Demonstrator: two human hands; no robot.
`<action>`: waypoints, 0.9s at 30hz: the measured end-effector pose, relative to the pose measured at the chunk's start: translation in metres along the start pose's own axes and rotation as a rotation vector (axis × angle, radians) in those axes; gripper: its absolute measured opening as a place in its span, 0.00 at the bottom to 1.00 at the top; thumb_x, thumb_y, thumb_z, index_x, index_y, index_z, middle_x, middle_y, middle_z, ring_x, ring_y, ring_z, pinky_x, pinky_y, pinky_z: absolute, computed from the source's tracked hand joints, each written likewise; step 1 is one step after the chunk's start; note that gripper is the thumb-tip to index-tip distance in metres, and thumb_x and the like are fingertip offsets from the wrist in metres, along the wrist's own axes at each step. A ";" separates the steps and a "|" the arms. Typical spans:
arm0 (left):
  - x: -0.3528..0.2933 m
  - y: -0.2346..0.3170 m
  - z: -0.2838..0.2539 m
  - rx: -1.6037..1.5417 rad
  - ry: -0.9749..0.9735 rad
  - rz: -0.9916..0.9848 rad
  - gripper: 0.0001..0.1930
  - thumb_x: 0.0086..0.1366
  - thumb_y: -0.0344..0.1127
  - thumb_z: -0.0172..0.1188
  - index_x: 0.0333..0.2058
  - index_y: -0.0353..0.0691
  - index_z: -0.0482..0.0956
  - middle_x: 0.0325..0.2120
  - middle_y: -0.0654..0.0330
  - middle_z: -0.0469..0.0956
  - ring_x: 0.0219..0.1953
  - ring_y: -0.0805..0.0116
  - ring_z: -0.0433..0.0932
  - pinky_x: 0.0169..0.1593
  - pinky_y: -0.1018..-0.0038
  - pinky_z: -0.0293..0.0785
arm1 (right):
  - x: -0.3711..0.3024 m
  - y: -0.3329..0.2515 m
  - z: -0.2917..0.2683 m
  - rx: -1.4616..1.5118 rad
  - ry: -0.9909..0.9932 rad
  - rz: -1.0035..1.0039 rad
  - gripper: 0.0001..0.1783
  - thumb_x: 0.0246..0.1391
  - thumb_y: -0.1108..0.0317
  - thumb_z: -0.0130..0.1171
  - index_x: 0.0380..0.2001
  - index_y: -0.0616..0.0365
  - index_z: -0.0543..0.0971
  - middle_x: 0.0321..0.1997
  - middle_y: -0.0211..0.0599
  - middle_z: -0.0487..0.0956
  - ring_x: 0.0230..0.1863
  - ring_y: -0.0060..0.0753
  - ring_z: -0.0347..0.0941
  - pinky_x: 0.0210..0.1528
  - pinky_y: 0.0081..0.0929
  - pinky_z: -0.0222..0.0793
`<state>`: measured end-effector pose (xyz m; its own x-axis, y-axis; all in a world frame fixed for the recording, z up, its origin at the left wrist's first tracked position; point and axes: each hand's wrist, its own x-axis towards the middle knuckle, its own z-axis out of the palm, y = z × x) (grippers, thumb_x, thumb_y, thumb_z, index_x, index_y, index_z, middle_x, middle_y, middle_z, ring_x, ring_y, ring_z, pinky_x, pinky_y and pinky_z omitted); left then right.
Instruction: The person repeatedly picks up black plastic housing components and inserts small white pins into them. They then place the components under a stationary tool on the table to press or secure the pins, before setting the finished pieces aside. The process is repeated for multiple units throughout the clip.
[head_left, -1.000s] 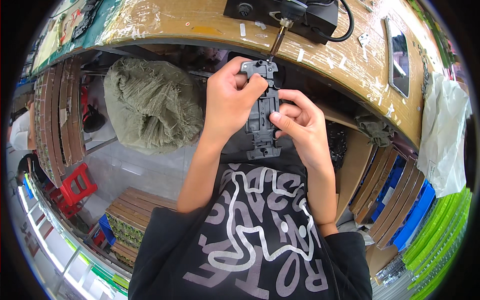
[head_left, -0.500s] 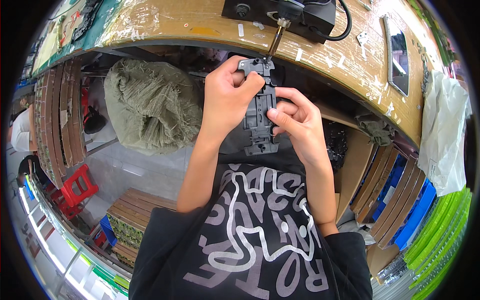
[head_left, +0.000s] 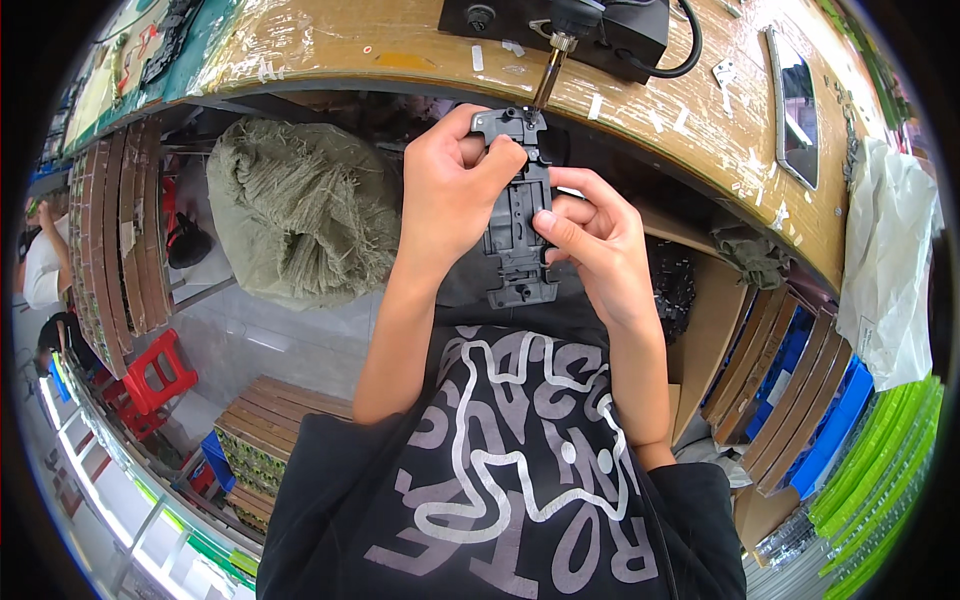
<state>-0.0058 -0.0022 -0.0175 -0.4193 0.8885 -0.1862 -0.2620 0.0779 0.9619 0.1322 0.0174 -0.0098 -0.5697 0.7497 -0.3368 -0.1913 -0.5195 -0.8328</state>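
My left hand (head_left: 452,190) is closed on the far end of a long black moulded plastic part (head_left: 518,215), its thumb lying across the top face. The fingers and thumb of my right hand (head_left: 592,235) grip the part's right edge around the middle. Recesses, ribs and small holes show on its upper side. At the far right corner, the tip of a slim metal rod with a brass-coloured collar (head_left: 553,68) meets the part or sits just over it; I cannot tell which. The rod comes from a dark tool above a black box (head_left: 640,45) on the bench.
The wooden bench (head_left: 420,50) carries white scraps and a phone-like flat device (head_left: 796,110). A green-grey cloth sack (head_left: 300,215) bulges at left. Stacked brown trays (head_left: 120,240), a red stool (head_left: 160,370), white plastic sheeting (head_left: 885,265) and blue bins (head_left: 835,430) stand around. Another person (head_left: 48,255) is far left.
The plastic part has shifted very slightly, with its far corner a little closer to the rod's tip. Both hands keep their hold. At far left the other person's arm has come up.
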 end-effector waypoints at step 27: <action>0.000 -0.014 -0.002 0.112 -0.014 0.005 0.05 0.52 0.26 0.51 0.29 0.32 0.70 0.14 0.69 0.69 0.17 0.88 0.61 0.18 0.86 0.56 | 0.000 0.010 -0.008 -0.020 0.046 0.045 0.17 0.45 0.74 0.56 0.40 0.67 0.68 0.20 0.28 0.71 0.20 0.15 0.67 0.20 0.14 0.65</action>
<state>-0.0041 -0.0047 -0.0311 -0.4076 0.8954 -0.1792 -0.1605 0.1230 0.9793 0.1368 0.0153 -0.0211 -0.5403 0.7440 -0.3932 -0.1503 -0.5451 -0.8248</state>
